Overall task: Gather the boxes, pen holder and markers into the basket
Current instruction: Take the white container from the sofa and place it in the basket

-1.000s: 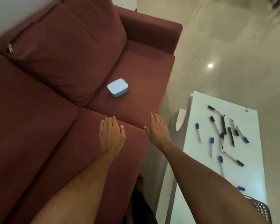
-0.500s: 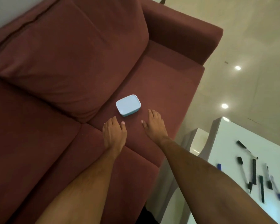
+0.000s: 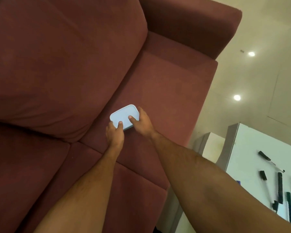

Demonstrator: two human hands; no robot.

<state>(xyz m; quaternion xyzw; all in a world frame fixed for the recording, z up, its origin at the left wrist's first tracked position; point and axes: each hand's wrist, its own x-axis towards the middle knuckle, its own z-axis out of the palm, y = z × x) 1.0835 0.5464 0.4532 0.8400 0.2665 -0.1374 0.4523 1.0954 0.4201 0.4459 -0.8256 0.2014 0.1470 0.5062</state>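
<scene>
A small light-blue lidded box (image 3: 123, 113) lies on the seat of the dark red sofa (image 3: 166, 88). Both hands hold it. My left hand (image 3: 115, 133) grips its near left corner with the thumb on the lid. My right hand (image 3: 141, 122) grips its right side, thumb on the lid too. Several markers (image 3: 280, 187) lie scattered on the white table (image 3: 252, 148) at the lower right. No basket or pen holder is in view.
A big back cushion (image 3: 60, 64) sits left of the box, and the sofa's armrest (image 3: 191, 22) stands behind it. Glossy beige floor (image 3: 259, 73) lies between sofa and table.
Both hands reached forward from the seat's near part and took hold of the blue box. The view moved closer to the sofa; the table slid toward the lower right.
</scene>
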